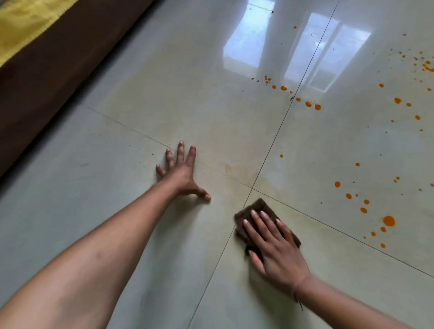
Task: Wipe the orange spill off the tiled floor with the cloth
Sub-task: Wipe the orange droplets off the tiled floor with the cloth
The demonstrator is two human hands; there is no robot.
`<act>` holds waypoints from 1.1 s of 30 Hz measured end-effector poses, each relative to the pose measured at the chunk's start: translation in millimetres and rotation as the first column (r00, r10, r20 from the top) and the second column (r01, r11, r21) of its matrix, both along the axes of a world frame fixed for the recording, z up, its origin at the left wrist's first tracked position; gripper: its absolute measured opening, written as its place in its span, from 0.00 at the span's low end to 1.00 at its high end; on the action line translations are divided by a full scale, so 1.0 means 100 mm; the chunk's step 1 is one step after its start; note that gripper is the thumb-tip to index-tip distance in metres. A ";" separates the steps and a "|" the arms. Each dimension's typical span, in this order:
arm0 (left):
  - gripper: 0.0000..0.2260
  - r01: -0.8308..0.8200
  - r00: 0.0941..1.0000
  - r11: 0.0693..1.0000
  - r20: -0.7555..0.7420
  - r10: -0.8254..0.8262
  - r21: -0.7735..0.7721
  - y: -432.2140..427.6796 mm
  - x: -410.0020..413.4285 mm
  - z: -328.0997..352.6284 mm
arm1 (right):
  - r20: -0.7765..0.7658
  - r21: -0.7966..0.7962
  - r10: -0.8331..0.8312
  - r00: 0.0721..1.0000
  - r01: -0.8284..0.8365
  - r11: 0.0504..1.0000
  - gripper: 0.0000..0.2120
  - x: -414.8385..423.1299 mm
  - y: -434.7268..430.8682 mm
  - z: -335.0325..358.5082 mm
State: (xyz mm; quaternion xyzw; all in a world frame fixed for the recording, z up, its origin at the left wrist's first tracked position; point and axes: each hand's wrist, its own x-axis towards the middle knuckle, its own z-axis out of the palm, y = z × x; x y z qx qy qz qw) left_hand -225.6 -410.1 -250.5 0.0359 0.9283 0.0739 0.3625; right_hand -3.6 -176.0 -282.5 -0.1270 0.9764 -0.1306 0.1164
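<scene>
My right hand (273, 246) lies flat, fingers spread, pressing a dark brown cloth (258, 207) onto the glossy pale tiled floor (140, 241) beside a crossing of grout lines. My left hand (183, 173) rests palm down on the floor with its fingers apart, holding nothing, up and to the left of the cloth. Orange spill drops (388, 220) dot the tiles to the right of the cloth, and more orange drops (312, 105) lie farther away. A faint yellowish smear (228, 167) marks the tile between my hands.
A dark brown bed base (48, 79) with a yellow cover (12, 31) runs along the upper left. A bright window reflection (293, 46) glares on the far tiles. Grout lines cross near the cloth.
</scene>
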 end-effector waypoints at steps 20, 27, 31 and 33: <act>0.67 0.051 0.990 0.994 0.138 -0.037 -0.099 0.16 -0.04 0.15 | 0.089 -0.004 0.007 0.996 -0.007 1.000 0.34 -0.33 -0.20 0.12; 0.70 0.021 0.998 1.000 -0.059 -0.021 0.003 0.44 -0.12 0.12 | 0.036 0.094 -0.457 0.889 0.452 0.887 0.33 -1.44 0.11 0.08; 0.71 0.075 0.995 0.996 0.070 -0.072 -0.039 0.81 -0.24 0.17 | 0.078 0.045 -0.088 0.993 0.085 0.995 0.33 -0.64 0.14 0.11; 0.72 0.068 0.994 0.996 0.091 -0.063 -0.050 0.84 -0.24 0.14 | 0.051 0.081 -0.160 0.986 0.156 0.984 0.33 -0.60 0.59 0.10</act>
